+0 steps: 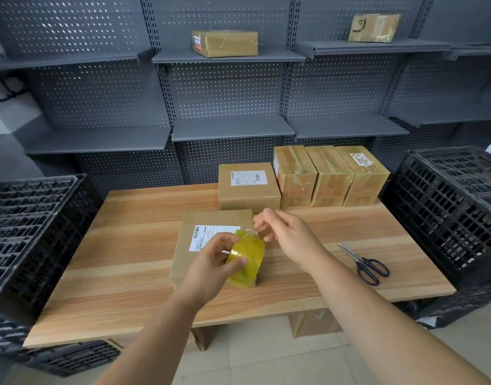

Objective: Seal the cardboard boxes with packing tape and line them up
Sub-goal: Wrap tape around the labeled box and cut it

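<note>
Bare forearms reach over a wood-grain bench (127,245) as a person readies tape for a parcel. Gripping a glossy, yellow-tinted roll of packing tape (248,259), the left hand (211,262) has its thumb on the roll's rim and its fingers curled round the far side. The right hand (288,234) appears to pinch the thin, clear free end (251,231) just beyond the roll, though the strip is hard to make out.

Directly beneath and to the left of both hands lies the flat brown cardboard box (183,259), label up, with its long axis running away from the person. The roll hangs over the box's right edge, so the strip would likely need to travel leftward across the lid, and the left hand is the nearer one to it.

A second labelled box (248,190) sits just behind. Farther right, three taped boxes (330,176) stand touching in a row along the back edge. Blue-handled scissors (363,262) lie to the right, well apart from the hands. Black slatted plastic crates (447,204) flank the bench.
</note>
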Available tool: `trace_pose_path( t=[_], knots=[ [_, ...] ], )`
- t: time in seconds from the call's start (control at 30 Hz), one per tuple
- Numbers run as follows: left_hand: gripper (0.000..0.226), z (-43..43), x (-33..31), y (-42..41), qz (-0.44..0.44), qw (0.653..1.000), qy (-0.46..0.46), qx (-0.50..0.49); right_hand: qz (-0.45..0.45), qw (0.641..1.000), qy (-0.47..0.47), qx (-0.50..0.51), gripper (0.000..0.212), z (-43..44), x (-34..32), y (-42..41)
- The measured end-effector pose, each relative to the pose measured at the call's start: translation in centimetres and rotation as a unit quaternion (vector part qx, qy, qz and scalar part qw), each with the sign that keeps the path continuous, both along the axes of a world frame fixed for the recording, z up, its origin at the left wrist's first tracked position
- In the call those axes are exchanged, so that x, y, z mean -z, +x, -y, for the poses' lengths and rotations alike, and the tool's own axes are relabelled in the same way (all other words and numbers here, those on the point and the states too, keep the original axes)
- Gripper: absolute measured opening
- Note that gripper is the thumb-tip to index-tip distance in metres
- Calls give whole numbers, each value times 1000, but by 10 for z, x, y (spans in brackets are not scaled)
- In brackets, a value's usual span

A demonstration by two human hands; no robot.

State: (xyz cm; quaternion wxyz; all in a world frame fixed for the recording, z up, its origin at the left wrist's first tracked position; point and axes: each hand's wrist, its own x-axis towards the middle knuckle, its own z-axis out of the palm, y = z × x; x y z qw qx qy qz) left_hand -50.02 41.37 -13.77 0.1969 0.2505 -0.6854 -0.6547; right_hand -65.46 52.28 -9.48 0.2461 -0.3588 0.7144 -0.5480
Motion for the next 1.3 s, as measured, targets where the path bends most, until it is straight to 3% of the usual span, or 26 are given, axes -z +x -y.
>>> trace_pose_path(
  t=[0.27,0.4,0.53,0.7,0.87,1.13,1.3],
  knots=[
    [25,4,7,-1,-14,998,-18,-64,69,993,85,39,7,-5,6,-2],
    [34,6,2,-5,-25,997,-28,-66,60,988,125,63,16,-6,6,-4],
    [41,3,0,-6,-38,997,-31,-55,-38,980,180,78,48,-4,1,-11],
    [39,4,1,-3,-35,997,-48,-53,109,992,30,-48,27,-1,-2,-18],
    [39,5,2,-2,-25,995,-86,-51,-78,991,101,-26,27,14,6,-15],
    [42,3,-1,0,-6,984,-166,-68,-169,985,35,3,8,19,10,-9],
    [42,3,-7,3,7,976,-205,-78,-236,971,34,-27,7,20,4,-10]
  ],
)
